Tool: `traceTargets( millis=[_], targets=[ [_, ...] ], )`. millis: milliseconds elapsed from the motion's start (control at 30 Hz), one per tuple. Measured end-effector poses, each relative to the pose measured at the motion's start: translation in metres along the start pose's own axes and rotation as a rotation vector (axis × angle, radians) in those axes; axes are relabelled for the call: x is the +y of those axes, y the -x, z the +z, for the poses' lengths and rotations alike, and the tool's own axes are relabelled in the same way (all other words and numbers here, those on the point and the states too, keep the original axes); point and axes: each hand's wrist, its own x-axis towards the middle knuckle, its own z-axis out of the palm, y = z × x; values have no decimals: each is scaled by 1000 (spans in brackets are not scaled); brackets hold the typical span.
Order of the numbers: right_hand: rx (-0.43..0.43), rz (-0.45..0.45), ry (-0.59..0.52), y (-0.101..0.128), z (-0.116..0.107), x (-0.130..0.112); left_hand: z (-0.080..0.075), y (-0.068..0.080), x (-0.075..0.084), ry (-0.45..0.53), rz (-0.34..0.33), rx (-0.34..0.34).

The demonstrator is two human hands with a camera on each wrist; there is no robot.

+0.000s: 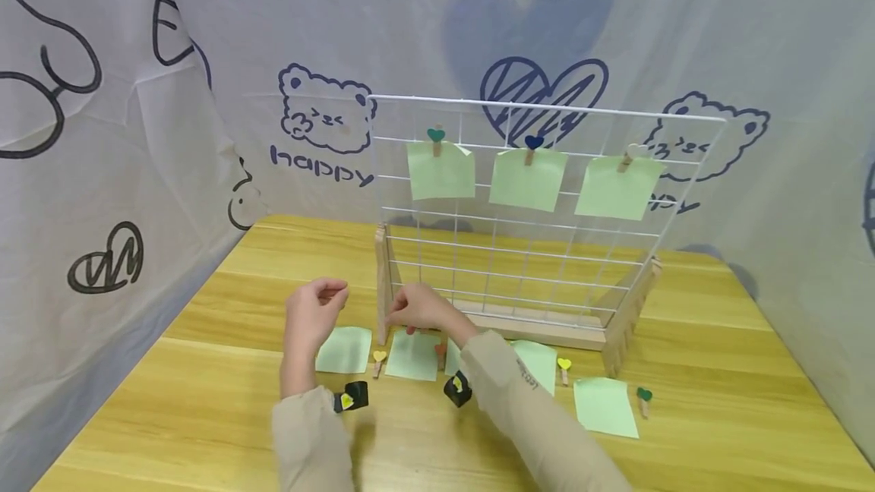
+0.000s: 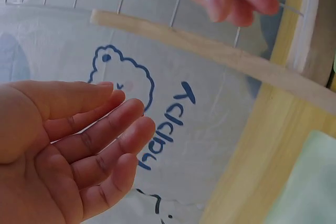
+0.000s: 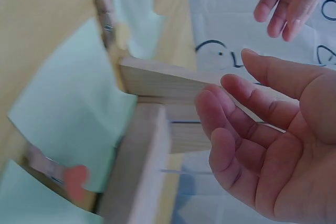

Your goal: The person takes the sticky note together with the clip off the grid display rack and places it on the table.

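Note:
My left hand [image 1: 311, 319] is raised over the table, left of the rack's wooden foot, fingers loosely bent and nothing in them. In the left wrist view its palm [image 2: 68, 150] shows bare. My right hand [image 1: 425, 307] hovers by the front left corner of the white wire grid rack [image 1: 547, 107]. Its fingers [image 3: 223, 108] are loosely curled, also holding nothing. Beneath it lie a green paper note [image 1: 413, 359] and a clothespin with a red heart [image 1: 440, 353]. Another note [image 1: 344, 351] and a yellow-heart clothespin [image 1: 379, 363] lie closer to the left hand.
Three green notes hang on the grid's upper part, under clothespins with a green heart [image 1: 436, 137], a dark blue heart [image 1: 533, 143] and a white heart [image 1: 634, 152]. Further right on the wooden table [image 1: 205, 401] are more notes [image 1: 606, 407], a yellow-heart clothespin [image 1: 563, 369] and a green-heart clothespin [image 1: 644, 398].

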Motion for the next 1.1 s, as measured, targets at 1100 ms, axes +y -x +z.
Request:
traceTargets(
  millis=[1100],
  targets=[
    [171, -151, 99, 30, -80, -45, 9, -16, 60, 103, 242, -8]
  ],
)
